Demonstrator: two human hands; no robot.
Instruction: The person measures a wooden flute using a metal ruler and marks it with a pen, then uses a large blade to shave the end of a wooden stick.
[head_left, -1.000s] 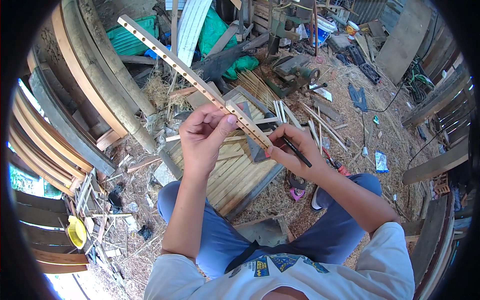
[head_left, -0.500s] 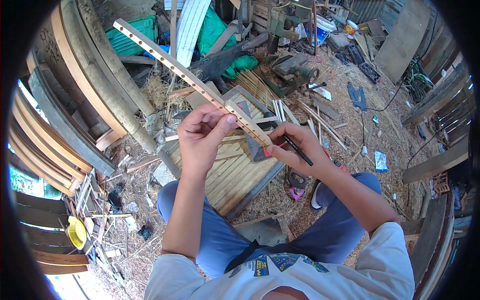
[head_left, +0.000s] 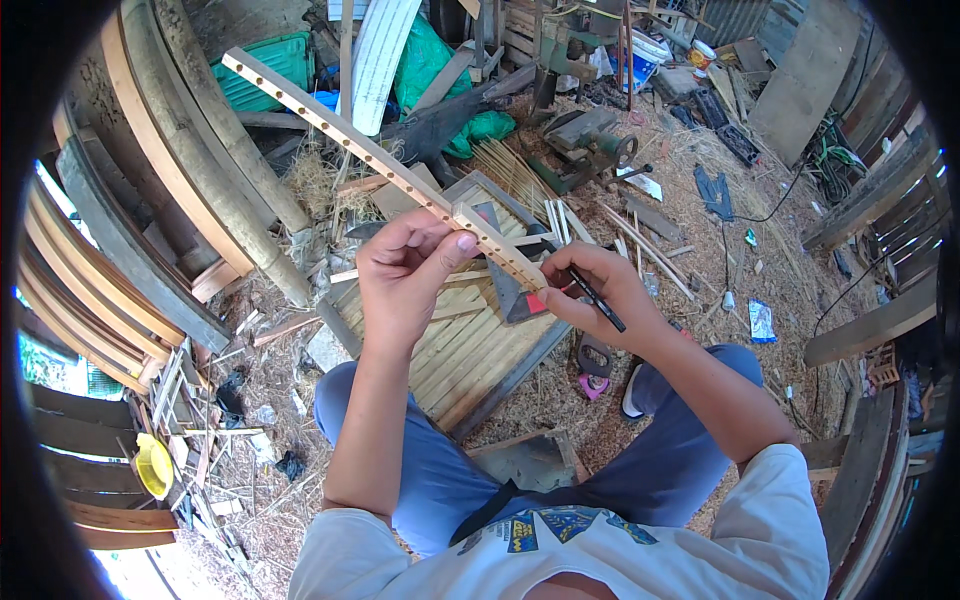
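Note:
My left hand (head_left: pixel 405 270) grips a long pale wooden strip (head_left: pixel 340 131) with a row of holes, thumb pressed on it near a shorter holed piece (head_left: pixel 501 251) that lies along its lower end. My right hand (head_left: pixel 605 295) pinches that lower end and also holds a black pen-like stick (head_left: pixel 596 298) between its fingers. The strip slants from upper left down to my right hand. Beneath my hands is a framed platform of wooden slats (head_left: pixel 440 375), with loose sticks and a dark, partly hidden piece with red on it.
A green metal machine (head_left: pixel 590 145) stands beyond the platform. Curved wooden beams (head_left: pixel 165 155) line the left, near a yellow basin (head_left: pixel 154 464). Loose sticks (head_left: pixel 650 251), cords, a green tarp (head_left: pixel 425 65) and scrap boards (head_left: pixel 800 80) lie about on the shavings-strewn ground.
The strip's far end has moved a little left and down. My right hand and the black stick have shifted slightly; both hands keep their hold.

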